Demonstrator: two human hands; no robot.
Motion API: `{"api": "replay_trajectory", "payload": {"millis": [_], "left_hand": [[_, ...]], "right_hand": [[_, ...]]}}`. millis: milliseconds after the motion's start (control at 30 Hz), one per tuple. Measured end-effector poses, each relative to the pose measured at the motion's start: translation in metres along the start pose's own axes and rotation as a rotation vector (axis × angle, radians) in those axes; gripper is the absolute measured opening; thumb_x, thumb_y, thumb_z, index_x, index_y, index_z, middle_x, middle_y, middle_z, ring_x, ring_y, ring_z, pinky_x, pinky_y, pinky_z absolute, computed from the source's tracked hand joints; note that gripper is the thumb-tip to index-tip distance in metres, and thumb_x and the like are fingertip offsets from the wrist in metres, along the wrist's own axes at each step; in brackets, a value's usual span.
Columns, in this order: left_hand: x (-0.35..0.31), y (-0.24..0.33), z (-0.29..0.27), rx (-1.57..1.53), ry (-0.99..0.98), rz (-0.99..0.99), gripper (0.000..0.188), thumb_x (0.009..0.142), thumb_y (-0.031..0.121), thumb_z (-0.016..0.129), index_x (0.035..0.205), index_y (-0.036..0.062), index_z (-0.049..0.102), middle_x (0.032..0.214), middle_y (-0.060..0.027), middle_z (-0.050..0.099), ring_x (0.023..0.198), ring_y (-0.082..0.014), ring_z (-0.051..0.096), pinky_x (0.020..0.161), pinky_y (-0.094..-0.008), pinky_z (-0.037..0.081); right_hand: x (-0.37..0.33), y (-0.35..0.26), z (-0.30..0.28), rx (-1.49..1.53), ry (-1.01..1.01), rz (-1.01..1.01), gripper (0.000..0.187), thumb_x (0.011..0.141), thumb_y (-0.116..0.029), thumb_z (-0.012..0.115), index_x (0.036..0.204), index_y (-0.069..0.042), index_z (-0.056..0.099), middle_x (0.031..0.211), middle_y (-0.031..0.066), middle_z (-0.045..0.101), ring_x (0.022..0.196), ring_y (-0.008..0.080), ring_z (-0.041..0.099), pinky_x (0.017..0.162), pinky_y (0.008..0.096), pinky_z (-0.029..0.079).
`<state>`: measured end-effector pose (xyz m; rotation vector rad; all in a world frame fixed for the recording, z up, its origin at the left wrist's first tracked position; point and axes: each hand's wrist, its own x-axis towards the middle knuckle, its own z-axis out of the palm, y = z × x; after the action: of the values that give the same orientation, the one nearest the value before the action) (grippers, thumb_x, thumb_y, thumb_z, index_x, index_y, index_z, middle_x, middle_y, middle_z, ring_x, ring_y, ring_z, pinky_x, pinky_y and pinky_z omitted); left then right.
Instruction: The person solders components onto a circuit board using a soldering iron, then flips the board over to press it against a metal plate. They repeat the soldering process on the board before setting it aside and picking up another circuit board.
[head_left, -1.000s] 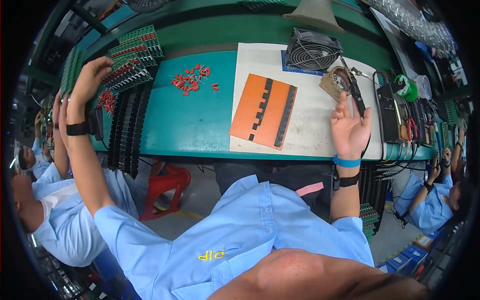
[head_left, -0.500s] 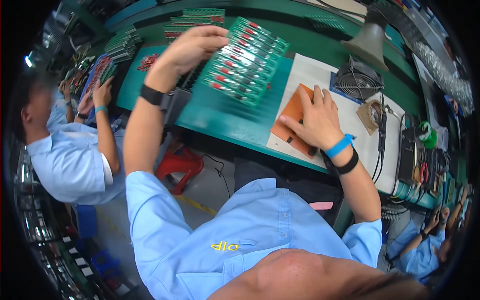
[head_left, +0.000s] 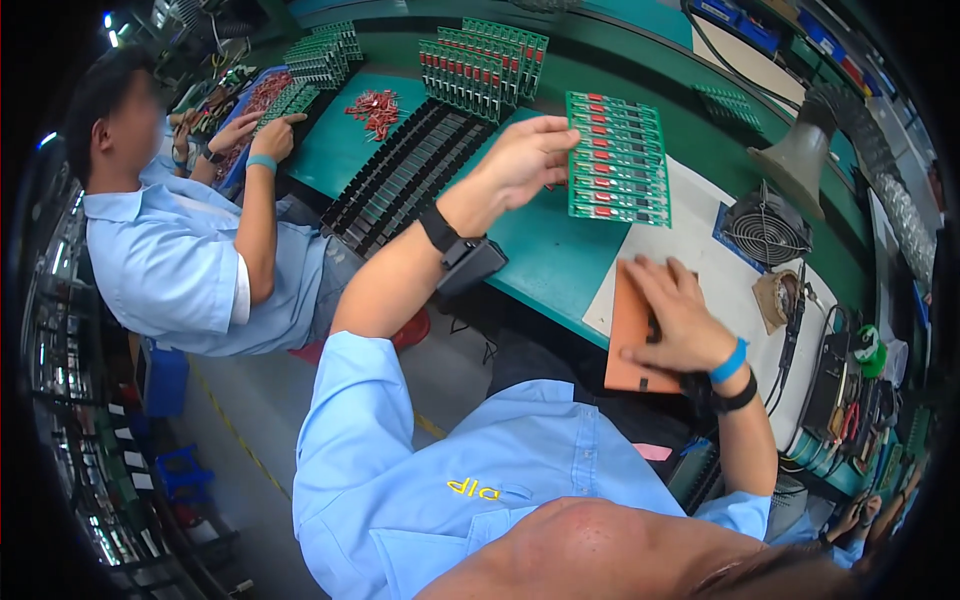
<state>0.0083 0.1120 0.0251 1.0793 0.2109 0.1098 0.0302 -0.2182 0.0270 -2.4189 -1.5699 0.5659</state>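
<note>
On the bench (head_left: 530, 258), the rack (head_left: 405, 165) stands left, boards (head_left: 480, 70) at its far end; right, the pad (head_left: 628, 335) lies on the sheet (head_left: 735, 290), the fan (head_left: 767, 228) behind.

We are seeing our right hand (head_left: 682, 318) blurring, its palm hiding part of an orange plate (head_left: 626, 340), a right-side co-worker (head_left: 848, 550) being cut off by the dark rim

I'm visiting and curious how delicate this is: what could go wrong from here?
The left fingers hold the circuit board by one side, so it might tilt or slip. The orange plate under the right fingers appears to jut past the edge of the teal table, so it could fall.
</note>
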Motion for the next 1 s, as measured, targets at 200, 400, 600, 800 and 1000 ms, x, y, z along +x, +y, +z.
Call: {"api": "replay_trajectory", "payload": {"millis": [200,400,600,800,1000], "left_hand": [[-0.010,-0.020,0.035,-0.065,0.013,-0.060,0.027,0.106,0.014,0.067,0.130,0.0039,0.063,0.117,-0.0078,0.073,0.107,-0.0194,0.071,0.097,-0.0383,0.056],[-0.015,-0.034,0.051,-0.102,0.008,-0.056,0.026,0.106,0.013,0.066,0.130,0.0040,0.062,0.120,-0.0083,0.072,0.111,-0.0203,0.071,0.099,-0.0399,0.057],[-0.020,-0.052,0.054,-0.143,0.014,0.018,0.032,0.105,0.011,0.067,0.134,0.0014,0.059,0.125,-0.0109,0.071,0.114,-0.0218,0.070,0.100,-0.0416,0.057],[-0.040,-0.065,0.053,-0.133,0.014,0.039,0.038,0.104,0.008,0.068,0.140,-0.0001,0.056,0.125,-0.0117,0.071,0.114,-0.0213,0.070,0.098,-0.0404,0.058],[-0.061,-0.094,0.074,-0.080,-0.058,-0.014,0.035,0.105,0.008,0.069,0.137,-0.0004,0.059,0.123,-0.0102,0.072,0.110,-0.0174,0.071,0.092,-0.0352,0.060]], "right_hand": [[-0.034,-0.074,0.030,-0.107,0.192,0.054,0.112,0.071,-0.023,0.090,0.164,0.000,0.032,0.165,0.0398,0.029,0.150,0.0655,0.024,0.126,0.0648,0.025],[-0.071,-0.071,0.045,-0.114,0.271,0.074,0.087,0.081,-0.001,0.075,0.160,0.003,0.039,0.161,0.0434,0.031,0.144,0.0621,0.038,0.121,0.0575,0.037],[-0.116,-0.038,0.031,-0.120,0.510,0.145,0.062,0.090,0.007,0.066,0.150,0.006,0.050,0.151,0.0355,0.053,0.139,0.0467,0.056,0.114,0.0456,0.047],[-0.167,-0.024,-0.016,0.624,1.145,0.395,0.038,0.110,-0.011,0.058,0.145,0.004,0.055,0.131,0.0119,0.069,0.114,0.0195,0.067,0.101,0.0310,0.050],[-0.122,0.022,0.004,1.262,0.993,0.302,0.048,0.105,-0.008,0.067,0.149,0.002,0.051,0.133,0.0107,0.068,0.121,0.0160,0.064,0.106,0.0303,0.048]]}}
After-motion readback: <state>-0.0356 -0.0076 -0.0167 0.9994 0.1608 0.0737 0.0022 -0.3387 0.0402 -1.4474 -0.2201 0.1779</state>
